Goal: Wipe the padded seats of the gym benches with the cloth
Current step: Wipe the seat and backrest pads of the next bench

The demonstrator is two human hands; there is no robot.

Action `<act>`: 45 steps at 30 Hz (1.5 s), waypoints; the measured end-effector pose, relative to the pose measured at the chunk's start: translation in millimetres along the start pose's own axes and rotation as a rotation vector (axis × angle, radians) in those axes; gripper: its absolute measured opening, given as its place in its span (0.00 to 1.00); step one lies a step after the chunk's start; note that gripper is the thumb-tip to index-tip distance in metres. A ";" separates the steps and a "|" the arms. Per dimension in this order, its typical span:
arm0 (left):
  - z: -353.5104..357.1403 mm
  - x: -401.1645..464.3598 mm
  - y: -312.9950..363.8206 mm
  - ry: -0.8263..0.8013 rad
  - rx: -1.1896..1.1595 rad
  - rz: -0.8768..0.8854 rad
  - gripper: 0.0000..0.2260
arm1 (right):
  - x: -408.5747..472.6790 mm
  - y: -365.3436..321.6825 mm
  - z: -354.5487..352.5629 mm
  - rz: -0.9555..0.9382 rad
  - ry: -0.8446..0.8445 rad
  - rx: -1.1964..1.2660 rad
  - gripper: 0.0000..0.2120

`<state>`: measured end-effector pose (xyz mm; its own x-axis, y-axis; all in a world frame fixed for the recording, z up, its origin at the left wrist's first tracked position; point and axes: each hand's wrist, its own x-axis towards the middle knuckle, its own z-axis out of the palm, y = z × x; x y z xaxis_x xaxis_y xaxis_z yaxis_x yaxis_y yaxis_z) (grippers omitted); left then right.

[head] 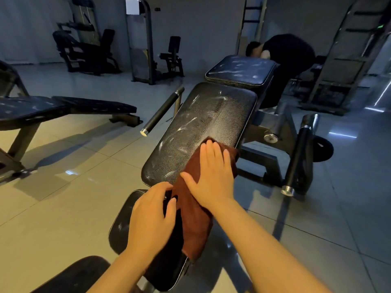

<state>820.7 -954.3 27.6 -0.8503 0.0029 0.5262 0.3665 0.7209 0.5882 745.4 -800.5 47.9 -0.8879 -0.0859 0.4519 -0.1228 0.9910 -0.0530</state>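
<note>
Brown terry cloth (197, 208) lies along the black textured padded seat (203, 132) of the gym bench, trailing down over the narrower black pad (120, 227) nearest me. My right hand (211, 176) presses flat on the cloth, fingers straight and spread. My left hand (151, 216) rests on the near pad, its fingertips curled at the cloth's edge. White smears streak the seat beyond my fingers

It was a gym; padded benches (203, 132) stood on a glossy tiled floor (63, 187); weight machines (84, 51) lined the far wall; a rack (342, 60) rose at the right; a weight plate (323, 149) sat on a black-sleeved bar.
</note>
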 end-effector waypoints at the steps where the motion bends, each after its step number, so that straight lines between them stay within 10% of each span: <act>1: -0.3 -3.4 2.3 -0.004 -0.003 -0.009 0.14 | -11.3 -3.3 1.8 -0.013 -0.031 0.008 0.46; 17: 24.2 40.6 19.1 -0.007 -0.056 0.103 0.12 | 109.8 96.9 -40.6 -0.060 -0.038 -0.113 0.38; 27: 45.6 57.4 44.6 0.134 -0.103 -0.004 0.14 | 92.6 103.2 -40.7 -0.455 -0.035 -0.066 0.33; 31: 58.6 60.0 56.9 0.138 -0.046 -0.082 0.17 | 80.4 97.2 -51.0 -0.451 -0.078 0.257 0.22; 35: 68.7 83.6 75.9 0.086 0.021 -0.130 0.26 | 84.0 101.2 -69.7 -0.029 -0.053 1.000 0.15; 39: 83.4 116.7 114.7 0.119 -0.017 -0.006 0.07 | 90.9 113.6 -83.7 0.404 -0.117 1.900 0.17; 45: 98.7 185.4 190.6 0.152 -0.287 0.010 0.09 | 131.7 173.0 -126.6 0.549 0.264 2.032 0.21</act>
<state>695.6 -748.0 176.6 -0.7883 -0.1100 0.6054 0.4840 0.4966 0.7205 663.3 -627.4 211.0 -0.9460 0.2961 0.1319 -0.2878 -0.5803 -0.7618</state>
